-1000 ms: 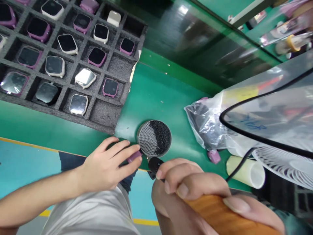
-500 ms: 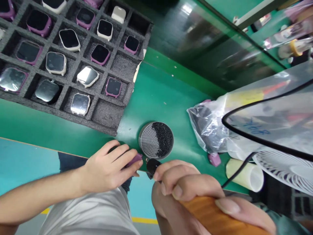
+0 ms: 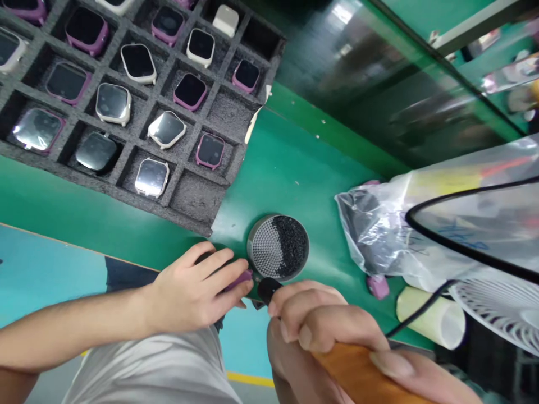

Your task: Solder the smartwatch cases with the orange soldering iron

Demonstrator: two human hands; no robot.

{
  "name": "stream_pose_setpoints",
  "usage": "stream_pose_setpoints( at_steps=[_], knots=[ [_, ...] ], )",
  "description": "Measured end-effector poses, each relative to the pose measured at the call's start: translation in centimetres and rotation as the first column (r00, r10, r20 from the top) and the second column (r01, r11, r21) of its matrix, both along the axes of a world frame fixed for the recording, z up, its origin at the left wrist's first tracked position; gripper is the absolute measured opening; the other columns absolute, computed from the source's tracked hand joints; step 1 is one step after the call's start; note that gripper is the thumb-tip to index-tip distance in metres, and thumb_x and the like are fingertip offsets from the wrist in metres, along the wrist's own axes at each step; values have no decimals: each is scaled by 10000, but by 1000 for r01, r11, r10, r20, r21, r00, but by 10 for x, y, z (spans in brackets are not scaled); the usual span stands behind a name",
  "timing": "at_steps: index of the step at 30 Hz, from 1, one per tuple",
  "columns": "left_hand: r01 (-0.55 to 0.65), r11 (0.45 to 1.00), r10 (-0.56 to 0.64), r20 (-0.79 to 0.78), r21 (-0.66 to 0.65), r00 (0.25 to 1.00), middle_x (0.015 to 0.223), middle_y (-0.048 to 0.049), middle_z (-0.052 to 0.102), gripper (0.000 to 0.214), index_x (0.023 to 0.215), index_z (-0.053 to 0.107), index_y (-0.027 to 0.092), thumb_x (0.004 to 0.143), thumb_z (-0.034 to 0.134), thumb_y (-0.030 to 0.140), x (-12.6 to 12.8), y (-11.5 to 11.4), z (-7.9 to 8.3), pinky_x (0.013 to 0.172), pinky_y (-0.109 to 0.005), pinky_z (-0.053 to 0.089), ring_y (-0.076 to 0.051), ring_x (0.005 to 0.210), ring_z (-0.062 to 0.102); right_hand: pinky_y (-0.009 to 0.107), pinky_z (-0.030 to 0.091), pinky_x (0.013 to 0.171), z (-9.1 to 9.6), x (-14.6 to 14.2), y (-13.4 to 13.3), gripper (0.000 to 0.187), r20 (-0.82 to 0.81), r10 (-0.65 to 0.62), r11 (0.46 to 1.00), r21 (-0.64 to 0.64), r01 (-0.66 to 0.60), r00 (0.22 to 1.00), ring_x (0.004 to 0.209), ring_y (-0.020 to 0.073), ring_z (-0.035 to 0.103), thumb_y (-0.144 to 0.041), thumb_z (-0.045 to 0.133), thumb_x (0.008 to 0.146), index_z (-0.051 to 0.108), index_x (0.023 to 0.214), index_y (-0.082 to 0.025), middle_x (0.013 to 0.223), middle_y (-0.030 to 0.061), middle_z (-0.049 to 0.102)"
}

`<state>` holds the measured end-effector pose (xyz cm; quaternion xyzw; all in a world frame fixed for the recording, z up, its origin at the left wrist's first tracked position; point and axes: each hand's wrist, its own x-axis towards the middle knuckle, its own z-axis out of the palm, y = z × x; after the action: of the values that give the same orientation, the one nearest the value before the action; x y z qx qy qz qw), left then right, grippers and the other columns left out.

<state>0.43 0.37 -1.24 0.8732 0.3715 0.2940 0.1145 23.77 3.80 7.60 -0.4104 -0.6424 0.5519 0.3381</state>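
Note:
At the bench's front edge, my left hand (image 3: 189,289) is closed over a purple smartwatch case (image 3: 240,279), whose face is mostly hidden under the fingers. My right hand (image 3: 332,325) wraps round the orange handle of an electric screwdriver (image 3: 357,373). Its black nose points left, right beside the watch case; whether the bit touches it I cannot tell. Just beyond both hands stands a round dish (image 3: 264,249) with a dimpled floor, its right half covered by tiny black screws (image 3: 293,246).
A grey foam tray (image 3: 196,193) at upper left holds several watches in compartments. At the right lie a clear plastic bag (image 3: 379,219), a black cable (image 3: 446,238), a small purple piece (image 3: 378,286), a pale yellow roll (image 3: 429,317) and a white fan (image 3: 501,308).
The camera view has shifted slightly, so tray, dish and bag sit further right in the picture. Both hands keep their grips, with the screwdriver nose still beside the watch case.

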Motion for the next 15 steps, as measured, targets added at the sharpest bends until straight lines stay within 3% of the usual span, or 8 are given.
stream_pose_setpoints(
  at_steps=[1, 4, 6, 9, 15],
  knots=[
    [0, 1000, 0, 0, -6, 1000, 1354, -71, 769, 245, 1254, 784, 210, 1050, 750, 342, 0, -1, 0, 1010, -476, 501, -280, 1205, 666, 491, 653, 809, 2, -5, -5, 379, -21, -17, 1000, -22, 17, 1000, 736, 260, 709, -517, 393, 1036, 725, 989, -341, 730, 29, 696],
    [2, 1000, -2, -2, -16, 1000, 1352, -63, 766, 253, 1262, 777, 207, 1046, 753, 338, 0, -2, 1, 998, -471, 501, -279, 1212, 662, 588, 619, 862, 5, -18, -22, 417, -16, -273, 962, -10, 273, 962, 784, 302, 675, -459, 273, 1059, 675, 1068, -351, 779, 62, 632],
    [7, 1000, -8, -8, -21, 1000, 1349, -60, 765, 252, 1263, 773, 203, 1051, 745, 336, -1, -1, 2, 994, -468, 503, -276, 1213, 662, 609, 625, 813, 4, -19, -26, 326, 31, -257, 966, -14, 258, 966, 845, 336, 687, -582, 440, 1009, 667, 1036, -349, 820, 75, 620],
    [23, 1000, -23, -32, -18, 999, 1365, -66, 757, 261, 1266, 765, 195, 1061, 729, 354, -3, 1, 3, 1005, -477, 508, -278, 1227, 663, 599, 634, 740, 1, -13, -18, 409, 30, -247, 969, -14, 247, 969, 939, 369, 700, -715, 696, 841, 671, 993, -336, 920, 87, 640],
    [69, 996, -66, -65, 52, 996, 1299, -84, 771, 240, 1273, 734, 191, 1061, 726, 304, -5, 2, 0, 999, -473, 519, -247, 1162, 694, 515, 611, 624, -5, -14, -8, 478, -171, -367, 925, 39, 379, 914, 846, 307, 693, -721, 767, 800, 671, 1075, -342, 915, 49, 623]
  ],
)
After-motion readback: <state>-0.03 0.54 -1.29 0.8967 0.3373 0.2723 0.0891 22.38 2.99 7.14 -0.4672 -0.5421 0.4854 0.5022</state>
